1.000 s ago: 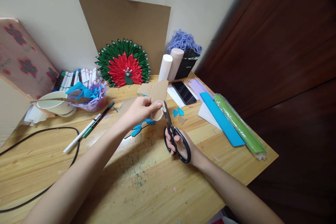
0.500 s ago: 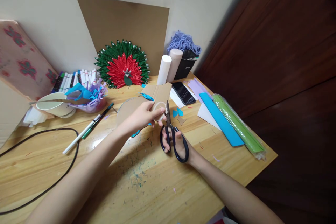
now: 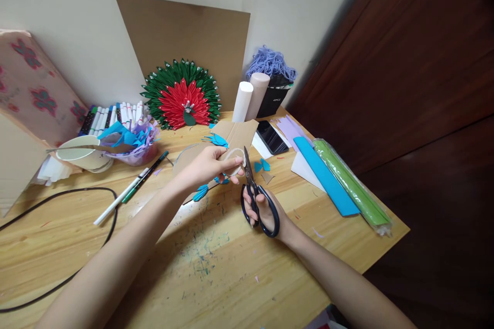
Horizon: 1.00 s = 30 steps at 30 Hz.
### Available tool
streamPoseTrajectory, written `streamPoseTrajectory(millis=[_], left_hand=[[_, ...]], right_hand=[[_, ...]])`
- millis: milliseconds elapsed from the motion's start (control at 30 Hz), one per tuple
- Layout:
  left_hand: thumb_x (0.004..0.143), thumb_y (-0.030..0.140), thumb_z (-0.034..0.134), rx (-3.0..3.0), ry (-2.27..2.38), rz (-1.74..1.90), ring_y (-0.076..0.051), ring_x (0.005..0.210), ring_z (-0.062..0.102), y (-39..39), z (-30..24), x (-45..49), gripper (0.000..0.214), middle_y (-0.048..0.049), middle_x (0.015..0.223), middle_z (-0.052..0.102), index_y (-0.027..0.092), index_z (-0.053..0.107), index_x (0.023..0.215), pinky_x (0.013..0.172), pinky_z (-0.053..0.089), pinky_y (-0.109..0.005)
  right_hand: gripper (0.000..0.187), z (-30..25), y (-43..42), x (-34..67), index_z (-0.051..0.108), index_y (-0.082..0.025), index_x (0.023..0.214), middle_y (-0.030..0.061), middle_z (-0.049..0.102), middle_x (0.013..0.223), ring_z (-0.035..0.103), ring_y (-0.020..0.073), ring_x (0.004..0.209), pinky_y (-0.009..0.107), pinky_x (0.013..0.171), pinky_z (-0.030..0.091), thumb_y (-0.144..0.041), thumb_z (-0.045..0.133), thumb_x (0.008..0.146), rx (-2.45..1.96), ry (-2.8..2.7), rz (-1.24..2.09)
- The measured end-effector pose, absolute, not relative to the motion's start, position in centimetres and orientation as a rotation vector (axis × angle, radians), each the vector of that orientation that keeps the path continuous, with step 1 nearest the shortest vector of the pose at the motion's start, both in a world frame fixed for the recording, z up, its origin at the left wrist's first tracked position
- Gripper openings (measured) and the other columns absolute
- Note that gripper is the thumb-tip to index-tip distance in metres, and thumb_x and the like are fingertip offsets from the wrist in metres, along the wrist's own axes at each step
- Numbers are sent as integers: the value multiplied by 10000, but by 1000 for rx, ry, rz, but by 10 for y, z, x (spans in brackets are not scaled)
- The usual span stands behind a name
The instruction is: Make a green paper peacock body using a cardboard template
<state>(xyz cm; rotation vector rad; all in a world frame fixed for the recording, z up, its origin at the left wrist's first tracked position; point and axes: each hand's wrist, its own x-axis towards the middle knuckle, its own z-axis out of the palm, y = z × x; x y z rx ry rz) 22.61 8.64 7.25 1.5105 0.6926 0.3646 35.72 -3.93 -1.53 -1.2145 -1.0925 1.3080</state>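
My left hand pinches a thin, pale ring that looks like a roll of tape, over the middle of the table. In my right hand is a pair of black-handled scissors, fingers through the loops. Its blades point away from me, their tips right beside the ring and my left fingertips. Beneath my left hand lies cut cardboard with fringed blue paper pieces on it. Another blue paper piece shows below my left wrist. Small blue scraps lie right of the blades.
A red and green peacock craft leans on a cardboard sheet at the back. White rolls, a phone, blue paper and a green packet lie rightward. Leftward are markers, a cup and a black cable.
The scissor handles have come closer together, and the right hand has shifted slightly right. The cardboard under my left hand has moved a little right, and more of the lower blue piece shows.
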Motion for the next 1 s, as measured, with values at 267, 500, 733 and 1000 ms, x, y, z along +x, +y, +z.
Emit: streamPoseTrajectory(millis=[267, 500, 733, 1000], left_hand=[[758, 413, 637, 1593, 691, 271, -90, 486, 577, 96, 81, 216, 307, -12, 650, 644, 163, 498, 647, 388, 252, -181], [766, 450, 621, 1657, 614, 131, -69, 489, 545, 100, 80, 214, 319, -2, 660, 618, 144, 552, 707, 390, 219, -180], [773, 461, 610, 1697, 589, 91, -68, 491, 533, 99, 81, 214, 330, 2, 625, 604, 138, 577, 714, 401, 221, -184], [773, 453, 608, 1768, 608, 47, -62, 458, 485, 105, 84, 207, 323, -17, 610, 630, 136, 624, 715, 404, 233, -186]], right_hand=[[644, -10, -41, 362, 441, -197, 734, -92, 377, 447, 342, 66, 353, 179, 359, 335, -829, 463, 615, -1195, -1128, 1353], [750, -4, -39, 356, 440, -193, 742, -68, 434, 468, 405, 81, 383, 204, 412, 369, -908, 346, 536, -1091, -1138, 1431], [730, -14, -39, 353, 441, -194, 740, -73, 429, 457, 426, 85, 373, 198, 398, 366, -897, 361, 562, -1088, -1120, 1417], [711, -19, -40, 357, 449, -192, 708, -88, 404, 437, 362, 66, 345, 193, 357, 351, -880, 439, 528, -1153, -1103, 1436]])
